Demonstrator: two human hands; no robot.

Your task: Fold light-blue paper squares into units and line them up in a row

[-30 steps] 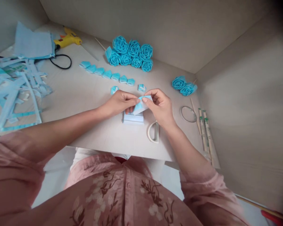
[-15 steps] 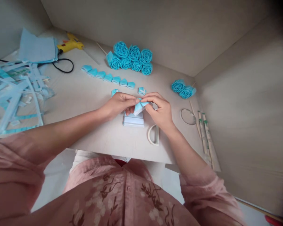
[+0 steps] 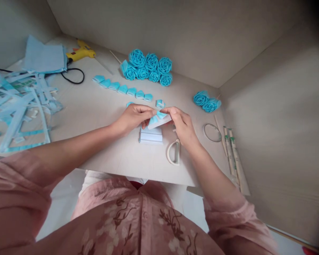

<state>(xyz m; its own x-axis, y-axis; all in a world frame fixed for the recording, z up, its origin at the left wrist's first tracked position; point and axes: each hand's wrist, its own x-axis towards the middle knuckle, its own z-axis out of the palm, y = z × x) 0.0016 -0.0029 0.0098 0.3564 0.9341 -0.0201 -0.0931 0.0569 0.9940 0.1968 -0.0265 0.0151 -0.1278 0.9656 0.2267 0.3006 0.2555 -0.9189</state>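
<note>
My left hand [image 3: 135, 118] is closed, its thumb and finger pinching the left end of a folded blue-and-white fabric piece [image 3: 159, 118] held above the table. My right hand [image 3: 184, 125] pinches the same piece at its upper right edge. White shows along the lower edge of the piece, and blue folds show above. Below it lies a small stack of pale fabric pieces [image 3: 151, 136], partly covered by the piece and my left hand. A small folded blue petal [image 3: 160, 103] rests just beyond my fingers, and another [image 3: 129, 104] peeks out behind my left hand.
Behind lies a row of folded blue petals [image 3: 122, 89] and a cluster of blue fabric roses [image 3: 151, 61]. Two more roses [image 3: 210, 102] sit right. A yellow glue gun [image 3: 82, 52], fabric sheets [image 3: 45, 56] and scraps [image 3: 18, 113] lie left. A D-shaped white ring [image 3: 169, 152] is near.
The fabric piece is now spread wider, with a longer white lower edge. My right fingers have shifted slightly and straightened along its upper right edge. My left hand keeps its pinch.
</note>
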